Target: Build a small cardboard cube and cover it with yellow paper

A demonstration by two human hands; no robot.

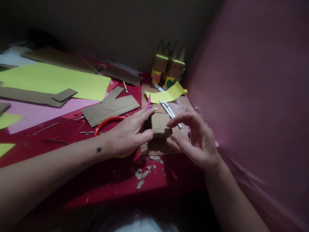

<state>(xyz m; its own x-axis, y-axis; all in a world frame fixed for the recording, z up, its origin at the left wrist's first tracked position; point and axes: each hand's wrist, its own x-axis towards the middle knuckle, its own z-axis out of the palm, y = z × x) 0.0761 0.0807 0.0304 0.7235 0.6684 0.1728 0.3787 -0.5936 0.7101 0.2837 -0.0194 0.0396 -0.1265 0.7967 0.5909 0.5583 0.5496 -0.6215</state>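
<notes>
A small cardboard box [161, 122] sits between my hands, above a flat brown board [177, 146]. My left hand [131, 130] grips its left side, index finger stretched along the far edge and thumb at the near corner. On the right side, my right hand [201, 138] curls round, its index fingertip on the box and its thumb by the lower edge. Red scissors [102, 124] lie partly hidden under my left hand. A pink pointed tool [148, 101] stands just beyond its fingers. White pens [170, 111] and a curved yellow paper strip [166, 95] lie behind the box.
Two cardboard figures [167, 67] with pointed tops stand at the back. Cardboard pieces [111, 109], a pencil [125, 87] and large yellow paper [55, 79] spread leftward over the red table cover [96, 180]. Torn scraps [142, 174] litter the front. A pink wall-like surface [253, 96] borders the right.
</notes>
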